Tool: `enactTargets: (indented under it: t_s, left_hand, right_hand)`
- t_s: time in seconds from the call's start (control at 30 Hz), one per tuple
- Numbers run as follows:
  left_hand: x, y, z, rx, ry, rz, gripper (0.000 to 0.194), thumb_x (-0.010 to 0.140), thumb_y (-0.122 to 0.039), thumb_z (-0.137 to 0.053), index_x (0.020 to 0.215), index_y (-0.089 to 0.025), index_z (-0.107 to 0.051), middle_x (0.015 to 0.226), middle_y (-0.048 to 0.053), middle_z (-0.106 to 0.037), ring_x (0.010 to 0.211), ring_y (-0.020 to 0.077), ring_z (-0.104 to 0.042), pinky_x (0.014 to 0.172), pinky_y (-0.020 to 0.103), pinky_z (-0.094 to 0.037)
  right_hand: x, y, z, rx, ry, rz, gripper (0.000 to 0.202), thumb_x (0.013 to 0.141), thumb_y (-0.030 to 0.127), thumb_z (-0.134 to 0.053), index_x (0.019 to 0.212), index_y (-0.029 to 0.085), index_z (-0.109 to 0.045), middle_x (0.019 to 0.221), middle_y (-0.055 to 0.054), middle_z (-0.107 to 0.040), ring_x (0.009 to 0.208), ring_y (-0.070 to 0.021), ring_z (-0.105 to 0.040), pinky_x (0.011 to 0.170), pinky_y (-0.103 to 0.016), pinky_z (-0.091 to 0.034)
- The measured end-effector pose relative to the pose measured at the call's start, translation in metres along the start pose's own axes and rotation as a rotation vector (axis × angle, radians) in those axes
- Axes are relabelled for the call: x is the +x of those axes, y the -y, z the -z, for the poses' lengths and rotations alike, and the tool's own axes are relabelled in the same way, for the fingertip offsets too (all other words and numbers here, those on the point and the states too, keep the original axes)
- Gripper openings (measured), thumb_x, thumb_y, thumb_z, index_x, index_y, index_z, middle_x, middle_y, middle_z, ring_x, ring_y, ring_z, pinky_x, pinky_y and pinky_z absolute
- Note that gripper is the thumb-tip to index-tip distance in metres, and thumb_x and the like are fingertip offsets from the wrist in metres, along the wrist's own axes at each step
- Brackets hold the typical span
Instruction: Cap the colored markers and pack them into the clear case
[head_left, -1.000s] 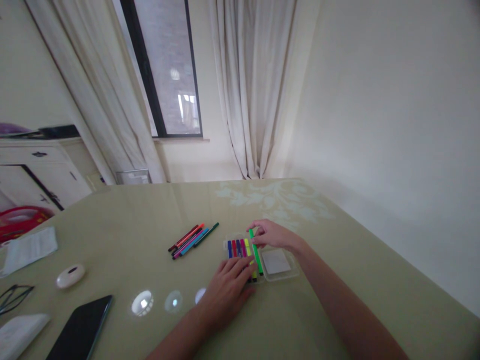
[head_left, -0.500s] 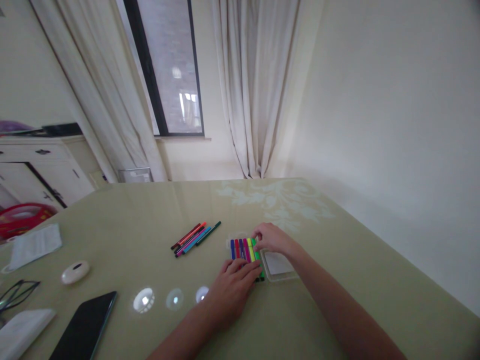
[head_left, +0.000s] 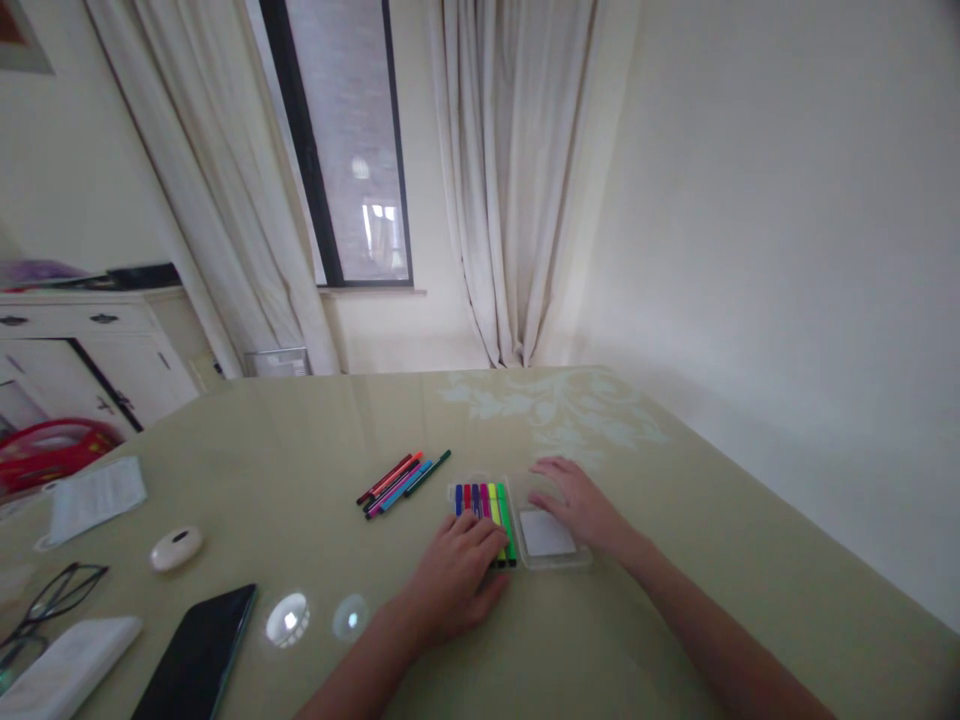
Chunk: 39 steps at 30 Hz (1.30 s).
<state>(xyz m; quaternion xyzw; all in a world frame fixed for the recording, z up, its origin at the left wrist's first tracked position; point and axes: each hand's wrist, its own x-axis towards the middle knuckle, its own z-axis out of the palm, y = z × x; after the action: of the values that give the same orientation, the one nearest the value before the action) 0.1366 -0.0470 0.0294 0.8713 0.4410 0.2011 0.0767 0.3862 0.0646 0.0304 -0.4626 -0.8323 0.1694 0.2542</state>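
Note:
A clear plastic case (head_left: 559,566) lies opened out on the table in front of me. Its left half holds a row of felt-tip pens (head_left: 503,510) in blue, red, purple, yellow and green; a white card (head_left: 546,532) shows in the right half. My left hand (head_left: 459,560) rests across the lower part of the row, fingers stretched out over the pens and hiding some of them. Over the case's right half hovers my right hand (head_left: 581,505), fingers apart with nothing in them. Several loose felt-tip pens (head_left: 401,484) lie in a bunch to the left of the case.
On the left of the glossy table (head_left: 300,440) lie a black phone (head_left: 196,650), a white box-like object (head_left: 71,665), glasses (head_left: 64,595), a white oval device (head_left: 176,549) and a face mask (head_left: 97,495). A red chair back (head_left: 56,455) stands beyond the left edge; a wall borders the right.
My right hand has moved away from the green pen to the right, and its fingers have opened. My left hand has shifted slightly lower on the row. The view has tilted and turned slightly.

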Motion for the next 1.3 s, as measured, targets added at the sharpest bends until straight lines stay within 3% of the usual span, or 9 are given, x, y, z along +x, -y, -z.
enactTargets:
  t_s: [0.1,0.2,0.3,0.4,0.6,0.77,0.93,1.13,1.3]
  left_hand:
    - [0.004,0.004,-0.002,-0.077,-0.031,0.028,0.023,0.100,-0.039,-0.054,0.115,-0.026,-0.066,0.110,0.005,-0.071,0.106,0.0240,-0.059,0.097,0.040,-0.046]
    - [0.007,0.026,-0.003,-0.109,-0.156,0.169,0.033,0.107,-0.035,-0.038,0.112,-0.024,-0.068,0.109,0.005,-0.072,0.104,0.0220,-0.062,0.097,0.039,-0.047]
    - [0.001,0.058,-0.001,0.142,-0.297,0.416,0.034,0.105,-0.028,-0.038,0.118,-0.022,-0.069,0.120,0.010,-0.071,0.114,0.0277,-0.061,0.100,0.046,-0.045]
    - [-0.009,0.080,0.003,0.417,-0.279,0.564,0.035,0.101,-0.024,-0.044,0.127,-0.021,-0.067,0.131,0.014,-0.066,0.119,0.0342,-0.058,0.099,0.052,-0.044]
    - [-0.006,0.080,0.007,0.515,-0.217,0.577,0.027,0.099,-0.031,-0.050,0.109,-0.021,-0.073,0.122,0.014,-0.068,0.113,0.0347,-0.058,0.094,0.050,-0.046]
    - [-0.002,0.084,0.006,0.486,-0.265,0.603,0.024,0.099,-0.031,-0.052,0.093,-0.019,-0.071,0.102,0.013,-0.071,0.104,0.0333,-0.063,0.091,0.048,-0.048]
    - [0.000,0.053,0.000,0.220,-0.434,0.415,0.026,0.103,-0.036,-0.047,0.096,-0.020,-0.066,0.094,0.008,-0.071,0.092,0.0273,-0.064,0.086,0.043,-0.050]
    - [0.009,-0.011,-0.023,-0.031,-0.404,0.197,0.020,0.104,-0.035,-0.051,0.097,-0.022,-0.064,0.090,0.004,-0.069,0.085,0.0221,-0.063,0.079,0.036,-0.050]
    - [0.015,-0.018,-0.031,-0.019,-0.392,0.158,0.024,0.105,-0.035,-0.047,0.097,-0.021,-0.064,0.089,0.005,-0.070,0.084,0.0216,-0.065,0.077,0.035,-0.051]
  right_hand:
    - [-0.026,-0.021,-0.011,0.051,-0.004,-0.089,0.051,0.094,0.054,-0.059,0.131,0.020,-0.068,0.149,-0.015,-0.056,0.139,-0.0309,-0.048,0.120,-0.050,-0.033]
    - [-0.034,-0.028,-0.014,0.129,0.022,-0.122,0.053,0.098,0.054,-0.053,0.133,0.018,-0.066,0.151,-0.015,-0.055,0.139,-0.0297,-0.050,0.120,-0.049,-0.034]
    - [-0.031,-0.024,-0.014,0.117,0.034,-0.129,0.051,0.097,0.052,-0.055,0.132,0.018,-0.066,0.150,-0.016,-0.055,0.139,-0.0295,-0.050,0.120,-0.049,-0.034]
    - [-0.029,-0.017,-0.014,0.073,0.061,-0.124,0.049,0.096,0.050,-0.058,0.132,0.018,-0.067,0.151,-0.015,-0.054,0.140,-0.0300,-0.049,0.120,-0.049,-0.033]
    - [-0.030,-0.015,-0.017,0.021,0.044,-0.142,0.046,0.094,0.045,-0.060,0.131,0.017,-0.067,0.152,-0.016,-0.053,0.140,-0.0304,-0.048,0.120,-0.048,-0.033]
    - [-0.029,-0.011,-0.013,0.023,-0.095,-0.120,0.041,0.092,0.041,-0.062,0.126,0.019,-0.070,0.143,-0.015,-0.060,0.135,-0.0314,-0.052,0.118,-0.051,-0.035]
    - [-0.032,0.018,-0.007,0.282,-0.222,-0.099,0.038,0.094,0.048,-0.061,0.122,0.022,-0.070,0.122,-0.012,-0.071,0.113,-0.0278,-0.065,0.104,-0.046,-0.048]
    - [-0.032,0.045,-0.012,0.848,-0.167,-0.166,0.041,0.087,0.051,-0.072,0.113,0.020,-0.067,0.088,-0.005,-0.074,0.079,-0.0204,-0.069,0.073,-0.034,-0.056]
    - [-0.031,0.045,-0.009,1.011,-0.181,-0.218,0.037,0.079,0.050,-0.080,0.097,0.019,-0.067,0.088,-0.007,-0.075,0.083,-0.0212,-0.070,0.070,-0.032,-0.056]
